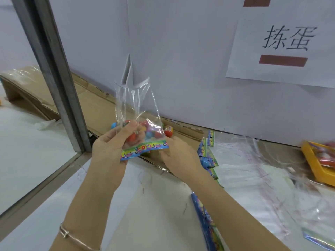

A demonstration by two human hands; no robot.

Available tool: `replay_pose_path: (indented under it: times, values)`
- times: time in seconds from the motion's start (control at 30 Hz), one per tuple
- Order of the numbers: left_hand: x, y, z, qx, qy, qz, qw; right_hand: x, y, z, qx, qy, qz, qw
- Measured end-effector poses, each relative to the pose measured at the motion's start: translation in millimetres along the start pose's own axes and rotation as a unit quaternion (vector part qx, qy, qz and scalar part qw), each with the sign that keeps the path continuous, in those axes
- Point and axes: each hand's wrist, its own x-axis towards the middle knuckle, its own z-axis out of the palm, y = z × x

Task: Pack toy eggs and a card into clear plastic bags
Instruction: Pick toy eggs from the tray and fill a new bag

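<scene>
I have the left hand (pixel 112 147) pinching the bag (pixel 136 102), its mouth straight above; the right hand (pixel 181 156), grip unclear, meets the card (pixel 145 149) at its right end.

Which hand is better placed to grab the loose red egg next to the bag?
Probably right. The left hand grips the clear bag, so it is occupied. The right hand lies close below the red egg, on its side of the bag.
</scene>
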Motion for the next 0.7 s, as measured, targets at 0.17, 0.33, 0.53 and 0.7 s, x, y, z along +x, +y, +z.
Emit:
replay_pose_path:
  times: [0.17,0.33,0.53,0.7]
  values:
    - [0.0,-4.1,-1.0,0.055,0.009,0.027,0.998,7.3,-13.6,13.8,0.114,-0.084,0.012,0.99]
    - [-5.2,-5.0,5.1,0.043,-0.037,0.03,0.998,9.1,-9.4,13.0,0.227,-0.036,0.054,0.972]
    - [-8.0,-11.3,7.3,0.084,-0.077,0.016,0.993,-14.5,31.5,-43.5,0.473,0.141,0.134,0.859]
    - [-16.2,-22.8,16.8,0.164,-0.131,0.044,0.977,-55.6,41.8,-124.4,0.543,0.195,0.006,0.817]
